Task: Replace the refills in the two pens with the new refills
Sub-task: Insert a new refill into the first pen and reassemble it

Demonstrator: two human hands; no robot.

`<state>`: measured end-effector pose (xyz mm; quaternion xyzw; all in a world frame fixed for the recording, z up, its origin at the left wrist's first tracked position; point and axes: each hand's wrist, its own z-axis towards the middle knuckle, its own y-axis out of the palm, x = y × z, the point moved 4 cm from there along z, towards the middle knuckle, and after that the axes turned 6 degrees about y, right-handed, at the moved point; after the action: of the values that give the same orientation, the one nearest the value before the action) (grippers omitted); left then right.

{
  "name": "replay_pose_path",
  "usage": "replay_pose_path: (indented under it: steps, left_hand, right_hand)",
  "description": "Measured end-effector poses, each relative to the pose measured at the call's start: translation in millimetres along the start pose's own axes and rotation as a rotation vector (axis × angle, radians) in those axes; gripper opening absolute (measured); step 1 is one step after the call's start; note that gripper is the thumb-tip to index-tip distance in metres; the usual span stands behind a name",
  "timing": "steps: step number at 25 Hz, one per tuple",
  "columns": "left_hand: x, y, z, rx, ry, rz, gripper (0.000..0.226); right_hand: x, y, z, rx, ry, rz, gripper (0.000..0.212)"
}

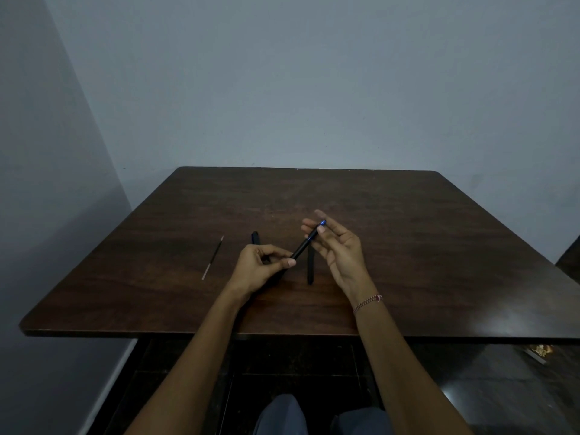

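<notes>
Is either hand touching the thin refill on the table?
No, the thin refill lies apart, while left hand and right hand hold the black pen.

Left hand [262,265], right hand [337,250]: apparent pinch-grips.

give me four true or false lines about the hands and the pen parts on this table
1. The left hand grips the lower end of the black pen. True.
2. The thin refill lies to the right of the right hand. False: it lies on the table, left of the left hand.
3. A bracelet is on the right wrist. True.
4. The held pen's upper end is red. False: it is blue.
</notes>
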<state>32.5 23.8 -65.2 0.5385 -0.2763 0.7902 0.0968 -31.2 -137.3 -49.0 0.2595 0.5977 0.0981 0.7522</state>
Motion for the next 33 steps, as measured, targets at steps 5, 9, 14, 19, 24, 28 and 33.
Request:
replay_pose_path:
  steps: [5, 9, 14, 19, 24, 28, 33]
  left_hand:
    - [2.0, 1.9, -0.6, -0.019, 0.031, 0.024, 0.013]
    - [2.5, 2.1, -0.8, -0.032, 0.029, 0.037, 0.013]
    - [1.1, 1.2, 0.5, 0.007, 0.025, 0.036, 0.014]
    - [-0.2, 0.6, 1.5, -0.021, 0.016, 0.045, 0.012]
    - [-0.7, 0.5, 1.0, -0.013, 0.038, 0.041, 0.012]
    - [0.2, 1.1, 0.8, -0.018, 0.049, 0.032, 0.011]
    - [3.3, 3.5, -0.3, -0.060, 0.043, 0.040, 0.011]
  right_hand:
    - [-3.6, -4.7, -1.0, 0.193, -0.042, -0.152, 0.018]
    - [-1.8, -2.8, 0.7, 0.222, -0.068, -0.297, 0.009]
    - [-1.3, 2.5, 0.4, -0.015, 0.065, 0.109, 0.029]
    - [-1.6, 3.7, -0.6, -0.055, 0.095, 0.134, 0.039]
    - [-1.1, 2.1, -0.8, -0.023, 0.039, 0.020, 0.036]
    - [-3.2, -2.8, -1.7, 0.134, -0.003, -0.098, 0.028]
    - [-5.2, -4.0, -1.9, 0.226, -0.047, -0.224, 0.032]
